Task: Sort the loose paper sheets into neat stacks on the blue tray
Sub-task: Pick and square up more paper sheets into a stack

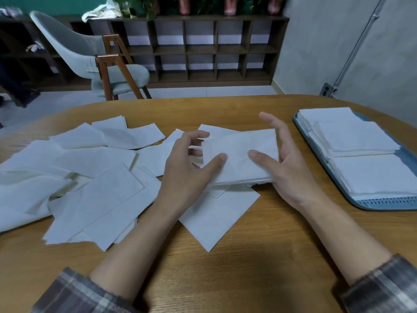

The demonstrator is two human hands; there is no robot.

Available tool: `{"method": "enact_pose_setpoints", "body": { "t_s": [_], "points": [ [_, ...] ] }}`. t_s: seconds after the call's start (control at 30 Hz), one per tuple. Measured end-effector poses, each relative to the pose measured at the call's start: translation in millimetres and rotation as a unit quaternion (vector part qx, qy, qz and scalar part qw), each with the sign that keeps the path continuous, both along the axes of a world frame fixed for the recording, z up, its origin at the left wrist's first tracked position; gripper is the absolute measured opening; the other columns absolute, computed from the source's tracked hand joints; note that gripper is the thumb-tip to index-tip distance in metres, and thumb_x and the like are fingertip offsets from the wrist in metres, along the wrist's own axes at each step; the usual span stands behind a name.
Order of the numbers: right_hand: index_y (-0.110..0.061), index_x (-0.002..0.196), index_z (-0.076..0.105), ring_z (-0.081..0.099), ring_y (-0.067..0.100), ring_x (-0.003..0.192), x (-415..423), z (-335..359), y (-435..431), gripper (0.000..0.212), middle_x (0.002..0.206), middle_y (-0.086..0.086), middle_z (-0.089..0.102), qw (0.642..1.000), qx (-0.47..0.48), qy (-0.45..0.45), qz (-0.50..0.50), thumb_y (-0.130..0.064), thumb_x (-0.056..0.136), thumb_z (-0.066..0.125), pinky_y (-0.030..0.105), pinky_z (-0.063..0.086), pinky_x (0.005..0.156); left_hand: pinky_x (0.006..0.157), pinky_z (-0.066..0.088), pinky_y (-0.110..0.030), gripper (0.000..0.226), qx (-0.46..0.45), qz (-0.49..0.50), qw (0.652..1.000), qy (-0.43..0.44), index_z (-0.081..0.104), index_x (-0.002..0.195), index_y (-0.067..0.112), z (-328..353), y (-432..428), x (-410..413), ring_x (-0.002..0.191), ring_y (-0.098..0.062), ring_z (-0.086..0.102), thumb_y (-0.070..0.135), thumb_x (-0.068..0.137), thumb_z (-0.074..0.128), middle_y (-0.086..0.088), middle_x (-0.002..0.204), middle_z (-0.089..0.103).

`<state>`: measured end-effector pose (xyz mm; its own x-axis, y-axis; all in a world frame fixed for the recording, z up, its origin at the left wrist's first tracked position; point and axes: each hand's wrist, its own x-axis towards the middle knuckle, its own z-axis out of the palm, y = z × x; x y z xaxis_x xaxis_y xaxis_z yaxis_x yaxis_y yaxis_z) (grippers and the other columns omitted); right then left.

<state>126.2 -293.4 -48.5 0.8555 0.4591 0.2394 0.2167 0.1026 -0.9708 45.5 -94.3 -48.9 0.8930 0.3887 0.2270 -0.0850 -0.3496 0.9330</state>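
Observation:
A small stack of white paper sheets (239,152) is held just above the wooden table (248,256), between both hands. My left hand (187,170) grips its left edge with the thumb on top. My right hand (286,163) cups its right edge, thumb on top and fingers spread. Several loose white sheets (90,177) lie scattered across the table's left half, overlapping. One loose sheet (216,218) lies right under the held stack. The blue tray (383,203) at the right carries neat stacks of sheets (352,138).
A grey chair with wooden legs (101,62) stands beyond the table's far edge. A dark cubby shelf (203,48) with potted plants lines the back wall. Bare wood shows between the held stack and the tray, and along the near edge.

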Motion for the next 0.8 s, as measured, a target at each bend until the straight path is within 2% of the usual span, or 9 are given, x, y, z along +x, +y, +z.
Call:
{"method": "enact_pose_setpoints", "body": {
  "t_s": [0.07,0.13,0.27,0.37,0.43,0.57,0.63,0.7,0.8],
  "points": [
    [-0.042,0.152,0.042,0.070,0.027,0.118,1.5,1.9,-1.5,0.073,0.131,-0.003,0.069,0.997,0.060,0.038,0.016,-0.012,0.093,0.072,0.043,0.060,0.091,0.080,0.056,-0.019,0.054,-0.062,-0.032,0.997,0.027,0.053,0.133,0.045,3.6,0.0,-1.5,0.106,0.004,0.064,0.050,0.086,0.080,0.019,0.123,0.064],
    [-0.041,0.151,0.041,0.070,0.024,0.119,1.3,2.8,-1.4,0.071,0.131,-0.010,0.069,0.997,0.067,0.038,0.011,-0.007,0.095,0.070,0.041,0.061,0.091,0.080,0.059,-0.024,0.059,-0.117,-0.070,0.989,0.050,0.050,0.136,0.049,7.1,0.8,-3.2,0.103,-0.001,0.070,0.050,0.086,0.080,0.014,0.121,0.070],
    [-0.045,0.143,0.049,0.068,0.018,0.121,1.9,-1.1,-0.7,0.063,0.133,-0.009,0.065,1.000,-0.022,-0.016,-0.013,-0.011,0.097,0.074,0.044,0.059,0.098,0.084,0.062,-0.032,0.061,-0.023,-0.065,0.997,0.026,0.044,0.139,0.050,2.7,1.5,-3.5,0.108,-0.003,0.067,0.035,0.092,0.080,0.015,0.134,0.063],
    [-0.036,0.131,0.068,0.062,0.021,0.129,2.1,1.9,-3.4,0.039,0.133,-0.013,0.068,0.999,-0.024,0.005,0.038,-0.021,0.095,0.075,0.050,0.050,0.109,0.090,0.063,-0.040,0.060,-0.010,-0.078,0.997,0.016,0.041,0.141,0.049,-0.7,4.8,-1.2,0.116,-0.005,0.064,0.028,0.097,0.076,0.016,0.141,0.057],
    [-0.030,0.120,0.077,0.062,0.017,0.130,3.7,0.2,-4.8,0.029,0.131,-0.011,0.072,0.998,-0.058,-0.019,0.027,-0.014,0.097,0.073,0.051,0.045,0.114,0.093,0.062,-0.040,0.062,0.006,-0.093,0.995,0.018,0.039,0.143,0.050,-2.8,3.7,-0.9,0.117,-0.004,0.062,0.023,0.098,0.073,0.018,0.138,0.056],
    [-0.028,0.113,0.080,0.063,0.002,0.124,7.4,-4.7,-5.7,0.037,0.120,-0.019,0.075,0.986,-0.128,-0.057,-0.096,0.001,0.096,0.066,0.042,0.045,0.117,0.102,0.047,-0.025,0.064,0.222,-0.053,0.972,-0.052,0.046,0.139,0.036,-9.9,-6.7,-1.9,0.125,-0.005,0.048,0.022,0.087,0.079,0.013,0.136,0.046],
    [-0.028,0.112,0.080,0.062,-0.005,0.122,8.9,-4.6,-6.3,0.038,0.118,-0.023,0.075,0.982,-0.129,-0.059,-0.121,0.003,0.095,0.065,0.029,0.044,0.115,0.091,0.047,-0.024,0.048,0.261,-0.126,0.957,-0.031,0.055,0.124,0.035,-12.1,-12.1,-4.3,0.108,-0.003,0.052,0.033,0.084,0.081,0.016,0.118,0.053],
    [-0.027,0.112,0.080,0.061,-0.010,0.121,9.4,-4.0,-6.1,0.038,0.116,-0.026,0.075,0.981,-0.133,-0.063,-0.125,0.003,0.095,0.065,0.017,0.043,0.109,0.078,0.047,-0.028,0.037,0.331,-0.201,0.921,0.035,0.060,0.109,0.038,-15.6,-16.5,-6.0,0.092,-0.001,0.053,0.053,0.082,0.081,0.017,0.097,0.057],
    [-0.027,0.112,0.080,0.060,-0.011,0.121,8.6,-4.6,-4.2,0.037,0.116,-0.026,0.075,0.980,-0.142,-0.072,-0.122,0.003,0.096,0.065,0.005,0.040,0.101,0.072,0.047,-0.027,0.033,0.371,-0.211,0.903,0.046,0.065,0.101,0.035,-22.1,-18.7,-6.3,0.087,-0.002,0.053,0.060,0.083,0.076,0.016,0.089,0.057]
  ]
}}
